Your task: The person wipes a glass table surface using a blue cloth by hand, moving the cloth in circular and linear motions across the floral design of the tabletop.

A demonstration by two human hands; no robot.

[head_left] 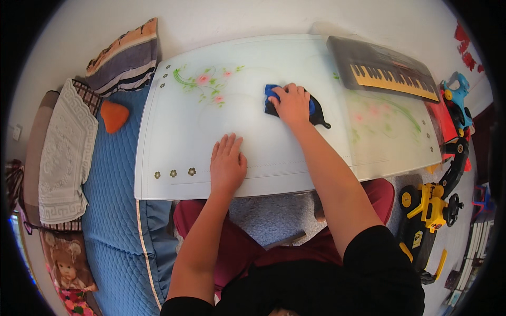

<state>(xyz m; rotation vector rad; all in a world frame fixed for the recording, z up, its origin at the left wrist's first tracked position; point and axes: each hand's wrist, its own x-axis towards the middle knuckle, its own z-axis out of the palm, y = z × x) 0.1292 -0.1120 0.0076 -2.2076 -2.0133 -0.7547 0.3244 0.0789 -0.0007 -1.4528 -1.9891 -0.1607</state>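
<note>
Under my right hand is a bunched blue and black cloth with a small dark loop at its right end. The fingers of that hand curl over the cloth and press it against the table, right of the middle. My left hand lies flat near the table's front edge, fingers stretched out, holding nothing. Both hands are on the pale glossy table, which is printed with pink flowers and green stems. The underside of the cloth is hidden.
A keyboard under a see-through cover occupies the far right of the table. On the left stands a sofa with a blue quilted cover and an orange cushion. A yellow and black toy vehicle sits at the right.
</note>
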